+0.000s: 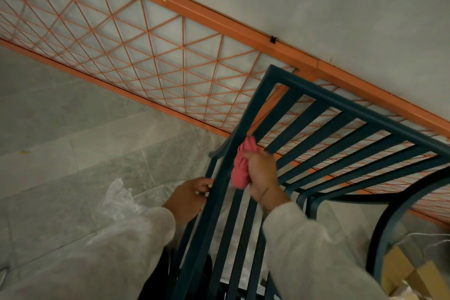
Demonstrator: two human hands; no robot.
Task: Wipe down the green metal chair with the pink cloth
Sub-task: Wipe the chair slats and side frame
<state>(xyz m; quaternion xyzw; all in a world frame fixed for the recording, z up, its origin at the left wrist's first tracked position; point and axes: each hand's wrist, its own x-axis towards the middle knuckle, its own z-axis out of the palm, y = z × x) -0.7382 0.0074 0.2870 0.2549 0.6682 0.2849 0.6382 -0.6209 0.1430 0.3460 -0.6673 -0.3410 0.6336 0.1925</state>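
1. Nearest of all: two pale sleeves (316, 251), reaching in over the chair's lower slats.
2. Left hand (188, 196) curled round the chair's outer side bar, gripping it and nothing else.
3. Right hand (261, 175) clenched on the pink cloth (242, 165), which is bunched into a wad and pressed to a slat just inside that same side bar.
4. Green metal chair (353, 107) seen at a tilt, its slatted panel and outer frame fanning up and away from both hands, with a curved arm loop on its far side.
5. Probably rigid and fairly weighty, with smooth paint likely to slip under a loose grip; best held by the thick outer frame, not the thin slats. Cloth soft enough to fold round each slat and push into the gaps.
6. Behind the chair, an orange lattice fence (219, 22) against a grey wall; beside the gripped bar, crumpled clear plastic (117, 200) on the tiled floor (60, 129); under the arm loop, a cardboard box (401, 268).
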